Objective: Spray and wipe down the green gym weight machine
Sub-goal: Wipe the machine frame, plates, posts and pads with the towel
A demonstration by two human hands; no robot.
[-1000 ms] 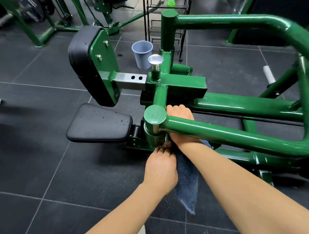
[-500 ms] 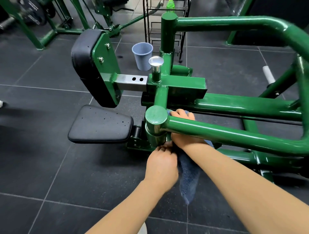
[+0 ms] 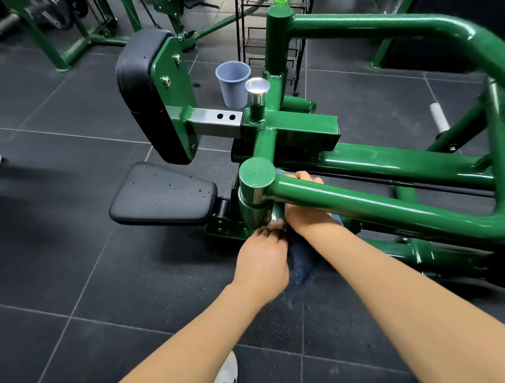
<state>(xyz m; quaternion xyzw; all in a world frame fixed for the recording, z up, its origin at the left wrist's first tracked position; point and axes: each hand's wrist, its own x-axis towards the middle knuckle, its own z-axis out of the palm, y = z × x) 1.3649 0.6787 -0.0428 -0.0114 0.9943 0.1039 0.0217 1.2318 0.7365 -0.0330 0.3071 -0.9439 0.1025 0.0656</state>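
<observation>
The green weight machine (image 3: 382, 210) fills the right and centre, with a black back pad (image 3: 136, 95) and black seat (image 3: 164, 194). My right hand (image 3: 306, 216) reaches under the near green tube beside the pivot post (image 3: 257, 191); its fingertips curl over the tube's far side, pressing a dark blue cloth (image 3: 300, 268) around it. My left hand (image 3: 262, 259) pinches the cloth just below the pivot post. The rest of the cloth hangs down between my two hands. Only the green top of a spray bottle (image 3: 280, 2) shows at the upper edge.
A grey-blue bucket (image 3: 233, 83) stands on the dark tiled floor behind the machine, next to a black wire rack (image 3: 246, 35). Another green machine frame (image 3: 62, 41) stands at the back left. My white shoe (image 3: 228, 369) shows at the bottom.
The hanging cloth has been drawn upward and looks shorter. My right hand has slid further under the tube, so less of it shows above. The view has shifted slightly.
</observation>
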